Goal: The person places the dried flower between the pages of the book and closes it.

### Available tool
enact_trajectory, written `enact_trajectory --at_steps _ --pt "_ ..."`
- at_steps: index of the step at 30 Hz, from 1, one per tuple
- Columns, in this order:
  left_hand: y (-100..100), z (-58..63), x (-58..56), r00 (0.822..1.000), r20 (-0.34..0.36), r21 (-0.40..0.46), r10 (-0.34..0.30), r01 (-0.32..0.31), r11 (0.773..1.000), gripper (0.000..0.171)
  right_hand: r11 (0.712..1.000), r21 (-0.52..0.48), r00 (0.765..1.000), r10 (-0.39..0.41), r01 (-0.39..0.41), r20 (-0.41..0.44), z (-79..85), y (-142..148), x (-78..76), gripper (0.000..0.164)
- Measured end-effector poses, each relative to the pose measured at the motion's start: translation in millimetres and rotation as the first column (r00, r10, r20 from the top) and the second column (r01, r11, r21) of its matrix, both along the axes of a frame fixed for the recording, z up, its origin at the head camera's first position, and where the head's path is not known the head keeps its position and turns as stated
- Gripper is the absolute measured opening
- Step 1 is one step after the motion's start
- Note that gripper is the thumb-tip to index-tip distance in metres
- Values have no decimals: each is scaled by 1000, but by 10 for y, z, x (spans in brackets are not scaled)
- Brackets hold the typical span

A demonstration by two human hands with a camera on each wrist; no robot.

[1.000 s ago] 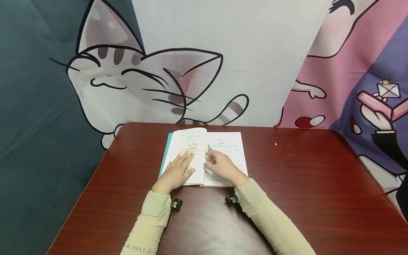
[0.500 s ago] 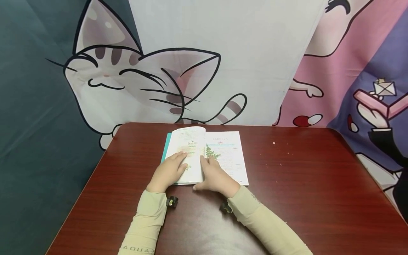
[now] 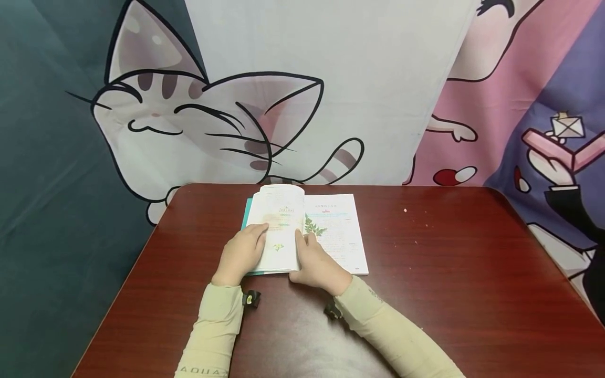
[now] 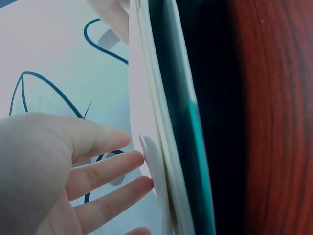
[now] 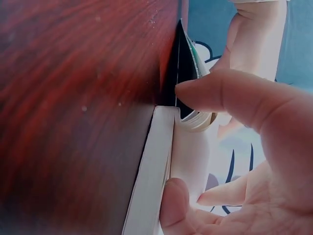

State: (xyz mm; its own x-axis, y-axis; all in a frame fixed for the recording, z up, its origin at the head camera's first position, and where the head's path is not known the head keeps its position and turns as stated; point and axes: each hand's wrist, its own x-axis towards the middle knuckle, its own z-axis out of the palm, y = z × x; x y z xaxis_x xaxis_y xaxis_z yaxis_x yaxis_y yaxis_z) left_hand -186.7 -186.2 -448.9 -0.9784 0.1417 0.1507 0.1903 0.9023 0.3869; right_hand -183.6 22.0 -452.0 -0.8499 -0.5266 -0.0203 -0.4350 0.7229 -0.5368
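Note:
An open book [image 3: 335,249] with a teal cover lies on the table, its left pages slightly raised. A green fern-like leaf [image 3: 313,226] shows on the right page beside the gutter. My left hand [image 3: 241,252] lies along the left page, and in the left wrist view its fairly straight fingertips [image 4: 137,159] touch the paper. At the gutter my right hand [image 3: 319,262] grips the book near its lower edge. In the right wrist view the thumb [image 5: 205,93] is at the bottom end of the curved pages, with a fingertip [image 5: 174,198] in the gutter.
The book rests on a dark red wooden table [image 3: 449,273]. Small pale crumbs [image 3: 405,210] are scattered to its right. Behind the table hangs a cloth backdrop [image 3: 378,79] with cartoon figures.
My right hand moved from pinching over the right page down to the gutter and lower edge, uncovering the leaf. My left hand drew back toward the left edge of its page.

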Motion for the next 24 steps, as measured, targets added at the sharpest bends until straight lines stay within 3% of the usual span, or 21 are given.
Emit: enact_trajectory --at_steps 5,12,20,24 --pt "-72 10 3 995 84 54 57 -62 997 52 1000 -22 1000 -3 4 18 2 7 4 109" --pt "-187 -1 -28 961 252 155 116 -159 975 73 999 -45 1000 6 -4 28 1 24 16 111" --pt "-318 67 -55 913 382 293 143 -266 919 90 998 -61 999 15 -12 47 2 47 4 110" --pt "-365 113 -62 910 392 369 134 -289 884 93 998 -69 998 9 -4 68 -6 57 -10 111"
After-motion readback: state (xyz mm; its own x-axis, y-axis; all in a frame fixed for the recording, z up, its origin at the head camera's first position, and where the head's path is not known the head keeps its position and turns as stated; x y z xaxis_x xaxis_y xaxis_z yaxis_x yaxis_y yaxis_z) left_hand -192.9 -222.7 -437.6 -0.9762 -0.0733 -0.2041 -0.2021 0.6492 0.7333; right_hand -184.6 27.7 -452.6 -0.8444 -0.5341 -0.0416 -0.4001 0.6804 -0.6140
